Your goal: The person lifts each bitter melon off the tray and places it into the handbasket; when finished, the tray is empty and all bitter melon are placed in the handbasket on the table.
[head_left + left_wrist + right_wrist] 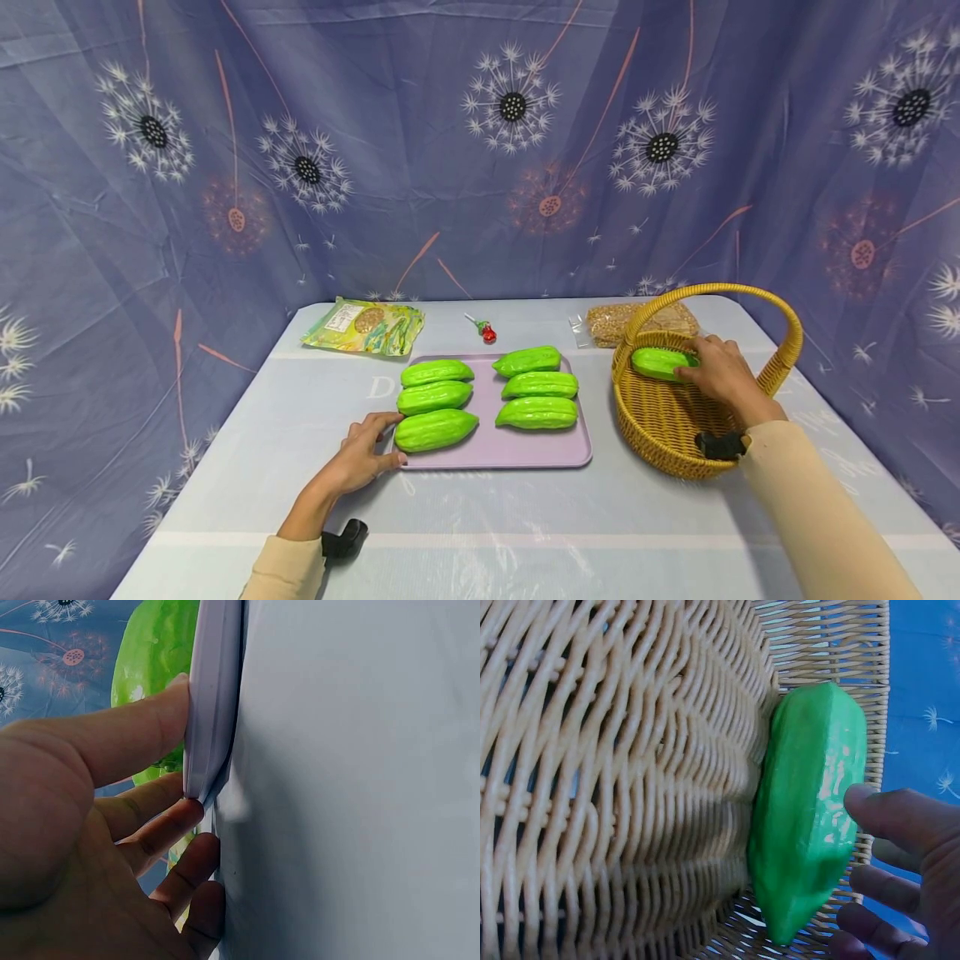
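Several bright green ridged fruits (537, 413) lie in two columns on a pale purple tray (491, 457). My left hand (362, 454) holds the tray's near left corner, beside the nearest fruit; in the left wrist view, its thumb lies against the tray rim (212, 697) and fingertips touch the corner. Another green fruit (658, 363) lies at the far side inside a wicker basket (652, 417). Over its right end is my right hand (726, 375). The right wrist view has that hand's thumb touching the fruit (806, 802), the other fingers loosely bent beside it, not wrapped round it.
The basket's tall arched handle (787, 333) rises around my right forearm. A green-yellow packet (365, 327) lies at the back left, a red-and-green lollipop-like item (486, 330) at the back middle, and a clear bag of brown grains (611, 323) behind the basket.
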Available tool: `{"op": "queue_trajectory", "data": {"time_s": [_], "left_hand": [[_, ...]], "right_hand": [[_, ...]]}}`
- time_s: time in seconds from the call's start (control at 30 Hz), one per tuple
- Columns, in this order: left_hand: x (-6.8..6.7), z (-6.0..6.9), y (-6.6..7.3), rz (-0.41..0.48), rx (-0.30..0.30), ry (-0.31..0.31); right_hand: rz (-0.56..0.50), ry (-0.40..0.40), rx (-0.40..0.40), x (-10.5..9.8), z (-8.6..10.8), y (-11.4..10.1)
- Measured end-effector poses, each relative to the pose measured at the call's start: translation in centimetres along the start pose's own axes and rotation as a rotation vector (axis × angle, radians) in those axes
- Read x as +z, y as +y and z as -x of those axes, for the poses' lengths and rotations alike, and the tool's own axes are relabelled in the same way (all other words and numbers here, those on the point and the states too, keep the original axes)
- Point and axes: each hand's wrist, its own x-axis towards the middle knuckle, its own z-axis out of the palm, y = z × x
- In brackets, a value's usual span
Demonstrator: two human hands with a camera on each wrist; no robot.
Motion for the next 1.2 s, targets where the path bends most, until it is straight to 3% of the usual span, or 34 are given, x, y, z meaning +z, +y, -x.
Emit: {"op": "queue_trajectory", "data": {"time_s": [0.4, 0.9, 1.2], "left_hand": [[-0.1, 0.1, 0.1, 0.002, -0.01, -0.003], [0.0, 0.1, 0.1, -0.006, 0.011, 0.003], [0.0, 0.1, 0.0, -0.004, 0.015, 0.006]], "right_hand": [[-0.043, 0.08, -0.042, -1.7, 0.6, -1.5], [-0.083, 0.209, -0.132, -3.1, 2.7, -4.5], [-0.108, 0.318, -0.249, -2.7, 4.4, -6.3]]}}
